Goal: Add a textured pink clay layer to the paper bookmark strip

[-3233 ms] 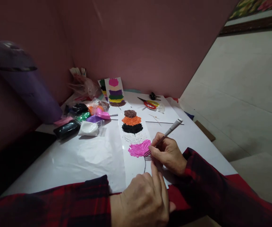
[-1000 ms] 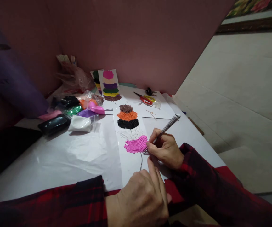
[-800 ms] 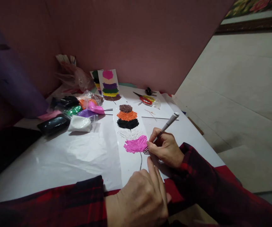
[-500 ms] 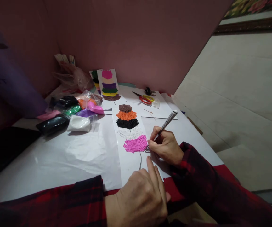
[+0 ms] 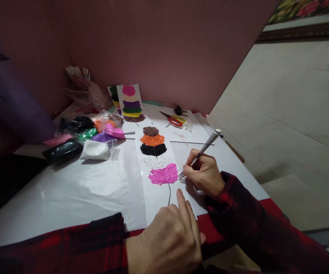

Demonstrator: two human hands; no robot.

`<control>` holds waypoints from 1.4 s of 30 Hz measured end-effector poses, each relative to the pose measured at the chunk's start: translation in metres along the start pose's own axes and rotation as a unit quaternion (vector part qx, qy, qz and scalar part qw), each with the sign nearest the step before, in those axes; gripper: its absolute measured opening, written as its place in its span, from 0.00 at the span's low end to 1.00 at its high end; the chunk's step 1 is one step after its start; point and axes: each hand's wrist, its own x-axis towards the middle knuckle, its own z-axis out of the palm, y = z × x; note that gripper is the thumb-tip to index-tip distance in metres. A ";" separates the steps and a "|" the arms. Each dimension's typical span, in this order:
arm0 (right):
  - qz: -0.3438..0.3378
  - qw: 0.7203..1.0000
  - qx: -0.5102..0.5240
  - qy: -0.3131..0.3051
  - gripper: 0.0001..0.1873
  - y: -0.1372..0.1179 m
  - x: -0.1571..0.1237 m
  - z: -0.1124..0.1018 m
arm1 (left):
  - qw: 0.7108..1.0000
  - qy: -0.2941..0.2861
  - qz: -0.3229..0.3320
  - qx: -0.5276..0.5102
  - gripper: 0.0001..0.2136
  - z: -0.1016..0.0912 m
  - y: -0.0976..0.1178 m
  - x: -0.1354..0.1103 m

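Note:
A white paper strip [image 5: 155, 201] lies before me, bearing textured clay bands in brown, orange, black, white and pink. Its lowest band is the pink clay [image 5: 163, 174], with a drawn stem line below it. In a pinch grip, my right hand [image 5: 206, 173] holds a small fork [image 5: 208, 141] with a ridged handle. The fork's tines are just off the right edge of the pink clay, pointing down and left. My left hand [image 5: 170, 239] rests on the strip's lower end with its index finger stretched out. Its other fingers are partly hidden, and nothing shows in it.
Bagged clay in several colours [image 5: 96, 149] sits to the left. Two finished cards [image 5: 129, 99] lean at the back wall. Red and yellow scissors [image 5: 176, 120], a black object [image 5: 179, 110] and thin sticks [image 5: 181, 137] lie behind the strip.
My right hand has moved slightly right, drawing the fork's tines away from the pink clay's edge. My left hand stays in place.

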 end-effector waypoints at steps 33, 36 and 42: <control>0.038 0.998 0.039 -0.036 0.08 0.002 0.001 0.002 | 1.000 -0.006 0.001 -0.001 0.22 -0.002 -0.002 0.000; 0.035 0.998 0.033 -0.044 0.08 0.003 0.000 0.002 | 1.000 -0.003 0.000 -0.001 0.22 -0.002 -0.002 0.000; 0.036 0.999 0.003 -0.027 0.08 0.004 0.002 0.001 | 1.000 0.002 0.000 -0.002 0.22 -0.002 -0.002 -0.001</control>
